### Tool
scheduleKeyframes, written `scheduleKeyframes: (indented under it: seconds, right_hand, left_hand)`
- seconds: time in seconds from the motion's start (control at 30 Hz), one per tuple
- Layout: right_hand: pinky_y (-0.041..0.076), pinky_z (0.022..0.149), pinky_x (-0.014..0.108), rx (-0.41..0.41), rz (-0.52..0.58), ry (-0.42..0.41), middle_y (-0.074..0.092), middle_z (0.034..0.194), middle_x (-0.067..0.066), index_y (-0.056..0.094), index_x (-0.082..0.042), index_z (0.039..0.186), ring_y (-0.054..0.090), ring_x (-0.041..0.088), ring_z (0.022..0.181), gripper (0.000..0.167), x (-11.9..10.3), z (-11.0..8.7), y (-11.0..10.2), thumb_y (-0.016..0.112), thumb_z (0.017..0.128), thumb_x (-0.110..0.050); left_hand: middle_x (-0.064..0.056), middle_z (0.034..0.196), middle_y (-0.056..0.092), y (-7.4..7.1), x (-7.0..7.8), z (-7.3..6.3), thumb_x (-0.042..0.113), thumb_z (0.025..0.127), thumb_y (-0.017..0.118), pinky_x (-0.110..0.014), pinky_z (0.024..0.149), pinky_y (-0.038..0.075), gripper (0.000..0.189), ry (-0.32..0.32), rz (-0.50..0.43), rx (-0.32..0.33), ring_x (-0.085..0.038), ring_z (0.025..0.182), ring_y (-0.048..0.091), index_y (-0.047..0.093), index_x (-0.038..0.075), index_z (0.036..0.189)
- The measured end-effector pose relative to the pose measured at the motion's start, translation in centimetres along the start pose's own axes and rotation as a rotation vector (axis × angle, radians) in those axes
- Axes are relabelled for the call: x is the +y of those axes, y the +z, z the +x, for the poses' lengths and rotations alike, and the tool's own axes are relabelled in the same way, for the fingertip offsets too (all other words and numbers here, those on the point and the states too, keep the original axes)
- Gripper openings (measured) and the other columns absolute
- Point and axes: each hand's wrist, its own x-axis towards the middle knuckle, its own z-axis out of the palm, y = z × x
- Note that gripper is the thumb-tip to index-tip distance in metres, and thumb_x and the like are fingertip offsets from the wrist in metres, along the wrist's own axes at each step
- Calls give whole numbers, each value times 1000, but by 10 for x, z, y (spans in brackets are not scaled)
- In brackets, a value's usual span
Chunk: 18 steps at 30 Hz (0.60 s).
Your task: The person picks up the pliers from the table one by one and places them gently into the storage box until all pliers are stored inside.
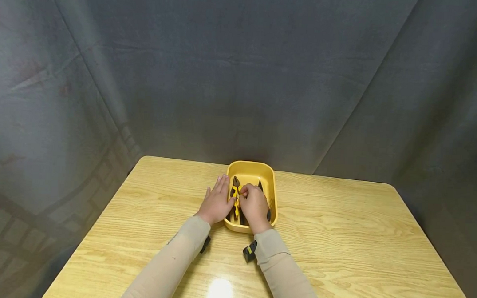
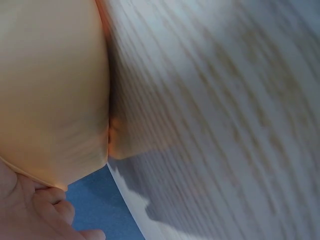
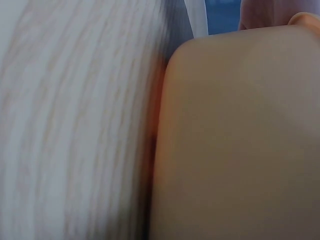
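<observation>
A yellow plastic bin [image 1: 252, 167] stands near the table's far edge, with tools in it. Along its left rim lies my left hand [image 1: 216, 203], fingers straight and pointing away, thumb over the inside. Pliers [image 1: 235, 182] with a dark head and yellow-black handles lie in the left half. My right hand [image 1: 254, 206] reaches inside, finger and thumb pinching a yellow-handled tool [image 1: 240, 189] beside the pliers; most of it is hidden. A dark pointed tool [image 1: 260, 185] shows to the right of that hand. Both wrist views mostly show the bin's outer wall [image 2: 55, 90].
The bin rests on a light wood-grain table [image 1: 338, 242]. A grey cloth [image 1: 241, 78] hangs behind the table and at its sides. Dark wrist devices [image 1: 249, 251] are strapped beneath both sleeves.
</observation>
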Motion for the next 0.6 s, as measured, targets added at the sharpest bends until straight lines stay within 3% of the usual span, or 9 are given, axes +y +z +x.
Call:
scheduleKeyframes:
  seconds: [0.6]
  right_hand:
    - [52, 70, 39, -10, 23, -12, 62, 87, 7, 72, -4, 95, 60, 22, 78, 10, 0, -1, -6, 72, 87, 2]
  left_hand:
    - [-15, 168, 16, 1, -2, -2, 31, 107, 47, -62, 121, 15, 69, 10, 4, 6, -31, 155, 11, 17, 0, 161]
